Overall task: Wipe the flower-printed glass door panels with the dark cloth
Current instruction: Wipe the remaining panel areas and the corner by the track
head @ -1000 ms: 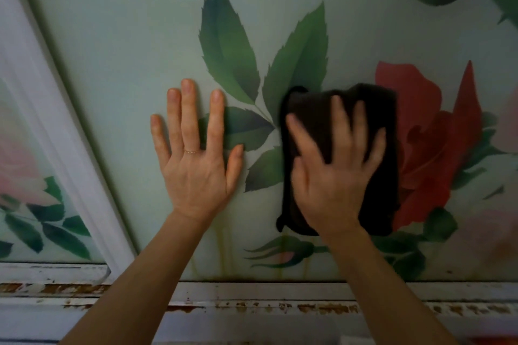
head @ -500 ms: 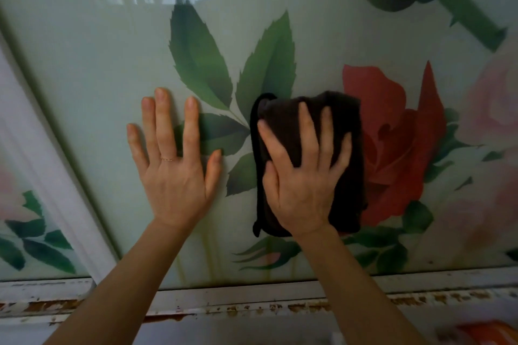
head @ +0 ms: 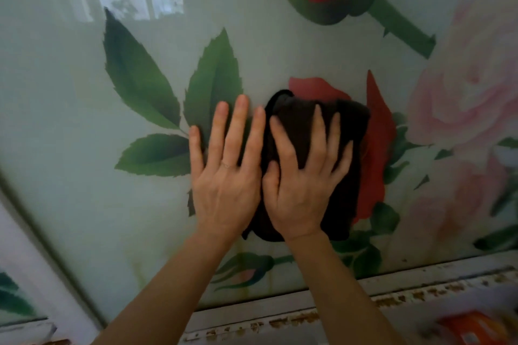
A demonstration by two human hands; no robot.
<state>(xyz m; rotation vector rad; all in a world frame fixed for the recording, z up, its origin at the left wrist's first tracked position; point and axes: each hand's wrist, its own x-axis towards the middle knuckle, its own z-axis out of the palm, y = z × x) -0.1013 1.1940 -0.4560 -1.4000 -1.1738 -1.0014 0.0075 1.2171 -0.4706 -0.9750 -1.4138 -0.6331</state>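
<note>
The left hand (head: 224, 173) is laid flat, fingers straight, on the glass panel (head: 70, 120). Just beside it, the dark cloth (head: 350, 131) is pressed under the spread right hand (head: 301, 187). Wiping is judged underway; a sideways stroke over unwiped glass is called for next.

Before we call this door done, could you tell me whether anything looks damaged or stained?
Yes: the white bottom rail has brown, rust-like flaking along it, and faint yellowish drip streaks mark the glass panel just above.

Blurred orange object (head: 472, 326) at bottom edge, red rose (head: 377, 131) half behind dark cloth (head: 351, 127)
</note>
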